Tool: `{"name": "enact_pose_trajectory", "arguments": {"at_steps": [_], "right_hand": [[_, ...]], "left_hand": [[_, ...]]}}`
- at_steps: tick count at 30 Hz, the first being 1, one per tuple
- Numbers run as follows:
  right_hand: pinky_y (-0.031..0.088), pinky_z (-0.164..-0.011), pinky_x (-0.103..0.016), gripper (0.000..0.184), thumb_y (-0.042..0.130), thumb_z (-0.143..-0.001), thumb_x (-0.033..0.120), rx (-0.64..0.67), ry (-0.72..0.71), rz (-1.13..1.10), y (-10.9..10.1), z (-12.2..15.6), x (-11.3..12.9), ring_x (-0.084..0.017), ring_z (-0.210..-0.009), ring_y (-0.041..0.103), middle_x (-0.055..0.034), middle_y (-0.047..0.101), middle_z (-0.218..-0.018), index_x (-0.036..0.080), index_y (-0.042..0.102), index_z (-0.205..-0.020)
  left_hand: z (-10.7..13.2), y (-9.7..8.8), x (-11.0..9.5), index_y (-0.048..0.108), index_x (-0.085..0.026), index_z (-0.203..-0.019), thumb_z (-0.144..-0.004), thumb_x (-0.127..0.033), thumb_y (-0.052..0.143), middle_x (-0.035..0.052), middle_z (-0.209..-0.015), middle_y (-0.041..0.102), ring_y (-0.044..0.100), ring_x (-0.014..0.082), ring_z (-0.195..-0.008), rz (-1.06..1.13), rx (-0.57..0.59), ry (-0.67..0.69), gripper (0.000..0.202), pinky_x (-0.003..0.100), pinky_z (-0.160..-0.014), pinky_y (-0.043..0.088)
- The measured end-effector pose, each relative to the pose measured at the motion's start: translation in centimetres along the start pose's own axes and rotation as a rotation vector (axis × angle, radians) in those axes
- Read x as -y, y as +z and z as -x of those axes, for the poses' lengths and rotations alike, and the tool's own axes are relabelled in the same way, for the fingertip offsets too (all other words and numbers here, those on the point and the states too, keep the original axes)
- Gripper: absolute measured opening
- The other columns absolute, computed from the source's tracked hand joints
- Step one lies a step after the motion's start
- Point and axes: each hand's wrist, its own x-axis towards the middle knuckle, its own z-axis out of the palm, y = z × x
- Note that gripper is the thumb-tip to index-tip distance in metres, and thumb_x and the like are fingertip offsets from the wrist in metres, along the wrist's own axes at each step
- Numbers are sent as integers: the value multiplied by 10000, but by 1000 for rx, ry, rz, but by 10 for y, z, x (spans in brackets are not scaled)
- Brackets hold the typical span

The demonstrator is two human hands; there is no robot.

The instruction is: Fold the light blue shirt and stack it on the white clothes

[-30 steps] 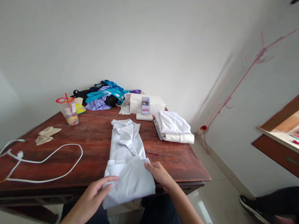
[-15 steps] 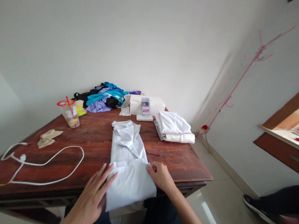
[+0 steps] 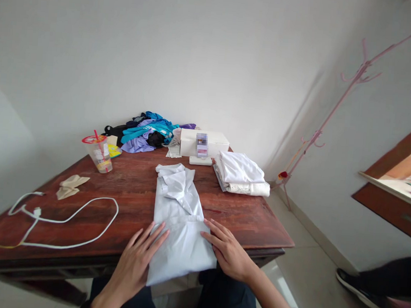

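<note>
A white shirt (image 3: 176, 232) lies partly folded into a long strip on the wooden table, its near end hanging over the front edge. At its far end the collar and some rumpled fabric show. My left hand (image 3: 138, 258) rests on the shirt's left side with fingers stretched out. On the right side, my right hand (image 3: 228, 250) lies with its fingers extended over the cloth's edge. Neither hand is pinching the fabric. Folded white clothes (image 3: 241, 173) are stacked farther back on the right.
The dark red wooden table (image 3: 125, 181) carries a plastic cup (image 3: 98, 155) with a straw, a white cable (image 3: 66, 247), a beige cloth scrap (image 3: 71, 186), a clothes heap (image 3: 150, 133) and a white box (image 3: 218, 145). A pink coat rack (image 3: 337, 110) stands right. Someone's shoe (image 3: 358, 292) shows at lower right.
My right hand has gone from pinching the shirt's right edge to lying with fingers stretched over it. My left hand stays on the left side. The view has shifted slightly.
</note>
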Motion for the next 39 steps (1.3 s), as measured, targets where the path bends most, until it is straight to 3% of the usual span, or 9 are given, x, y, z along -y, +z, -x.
{"name": "enact_pose_trajectory", "arguments": {"at_steps": [3, 6, 13, 21, 24, 27, 33, 36, 39], "right_hand": [[245, -1247, -545, 916, 514, -733, 72, 112, -10, -2, -5, 3, -4, -304, -1560, 214, -45, 239, -1691, 282, 332, -1606], [219, -1240, -569, 1015, 570, -675, 120, 129, 32, 40, -5, -5, -7, -330, -1566, 180, -62, 214, -1693, 272, 260, -1629], [215, -1216, -608, 754, 618, -791, 188, 147, 43, -14, 0, -32, -7, -351, -1545, 246, -60, 368, -1637, 316, 488, -1523], [356, -1175, -519, 413, 584, -880, 242, -74, -21, -295, 6, -18, 0, -339, -1444, 429, -125, 625, -1420, 209, 702, -1275], [519, -941, -406, 298, 506, -981, 347, -220, 117, -466, 14, -15, 5, -290, -1043, 661, -109, 740, -981, 162, 738, -1005], [439, -628, -276, 472, 457, -1014, 490, -319, 254, -544, 21, -22, 9, -162, -641, 515, -11, 546, -646, 167, 586, -695], [274, -561, -254, 490, 448, -1005, 542, -516, 264, -564, 21, -45, 21, -112, -598, 349, 26, 386, -623, 198, 413, -657], [296, -566, -251, 481, 450, -994, 566, -562, 331, -626, 17, -60, 25, -127, -617, 397, 11, 448, -647, 188, 467, -697], [348, -581, -254, 485, 451, -976, 595, -522, 418, -712, 17, -78, 20, -157, -651, 477, -20, 550, -698, 174, 534, -751]], "left_hand": [[-4, 0, 6, 323, -313, -1604, -935, -262, 559, 50, -1600, 443, 424, 286, -1461, 51, -1, 17, 712, 427, -1159, 342], [-9, -1, 12, 391, -304, -1576, -945, -251, 552, 51, -1562, 495, 465, 276, -1434, 98, 4, 2, 653, 423, -1146, 365], [-18, -4, 18, 495, -267, -1519, -835, -115, 545, 60, -1522, 546, 514, 276, -1381, 246, -8, -41, 702, 409, -1089, 445], [-7, -8, 5, 751, -250, -1221, -953, -253, 516, 103, -1224, 733, 649, 282, -1150, 469, -136, -183, 356, 406, -986, 523], [-6, -15, -11, 781, -200, -975, -992, -359, 503, 121, -1055, 746, 676, 273, -1022, 565, -205, -303, 321, 370, -916, 533], [-11, -21, -23, 699, -193, -787, -1022, -416, 475, 78, -835, 722, 674, 231, -843, 683, -216, -405, 394, 303, -798, 523], [-23, -26, -30, 601, -176, -687, -1002, -482, 470, 7, -591, 575, 531, 159, -570, 773, -395, -541, 458, 242, -578, 427], [-35, -29, -29, 551, -182, -658, -986, -528, 468, -12, -557, 514, 474, 144, -547, 797, -450, -639, 484, 236, -537, 378], [-48, -24, -21, 544, -183, -673, -963, -609, 457, -2, -592, 547, 523, 165, -608, 888, -412, -749, 523, 241, -572, 415]]}}
